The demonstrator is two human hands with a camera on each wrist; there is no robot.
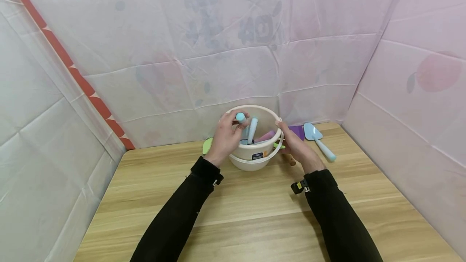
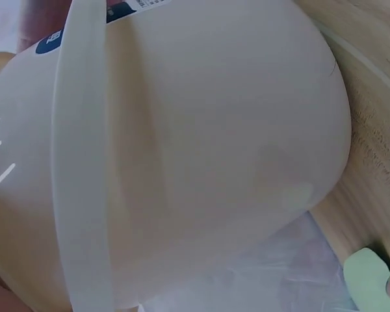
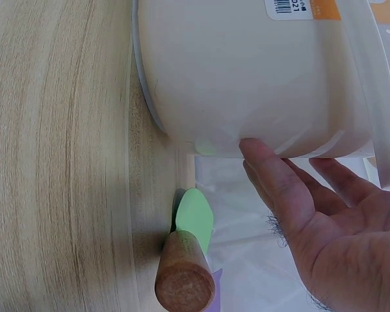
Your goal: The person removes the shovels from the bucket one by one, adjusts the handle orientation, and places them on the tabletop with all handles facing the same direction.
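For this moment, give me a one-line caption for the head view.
Left hand grips a blue handle over the cream bucket, right hand touching its side, on a wooden table.

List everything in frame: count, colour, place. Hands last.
bucket: 1, cream with white handle, centre rear of table
blue-handled tools: 2, light blue, standing in bucket; one top gripped by left hand
pink item: 1, inside bucket
blue trowel: 1, light blue, on table right of bucket
purple item: 1, behind right hand
wooden-handled tool: 1, green blade, beside bucket base
green item: 1, pale, left of bucket
table: 1, light wood
left hand: grips blue handle
right hand: fingers straight, touching bucket side
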